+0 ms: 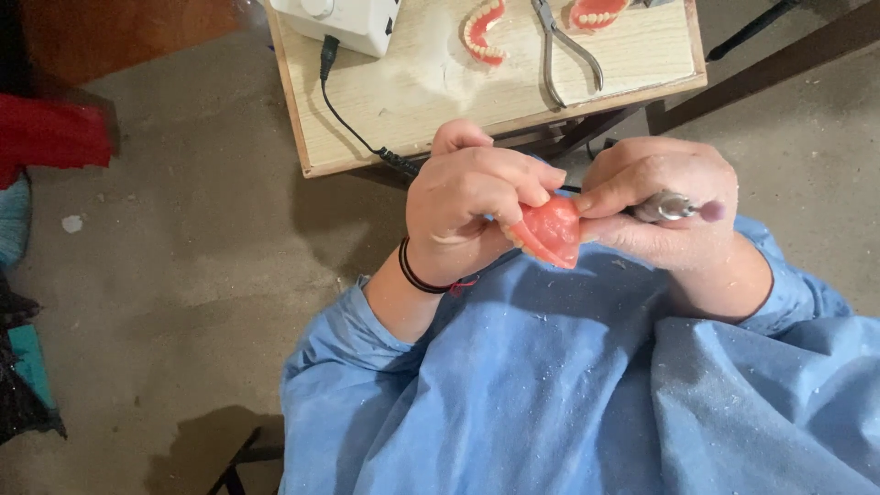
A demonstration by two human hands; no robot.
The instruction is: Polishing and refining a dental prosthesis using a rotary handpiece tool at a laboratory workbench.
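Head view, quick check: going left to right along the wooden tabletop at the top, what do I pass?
White control box → pink denture → metal pliers → second pink denture, cut off by the frame's top edge.

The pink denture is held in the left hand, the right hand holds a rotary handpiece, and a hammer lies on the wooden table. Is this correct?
Not quite. The head view shows pliers, not a hammer, on the wooden table. The rest is right: the left hand holds the pink denture and the right hand holds the rotary handpiece.
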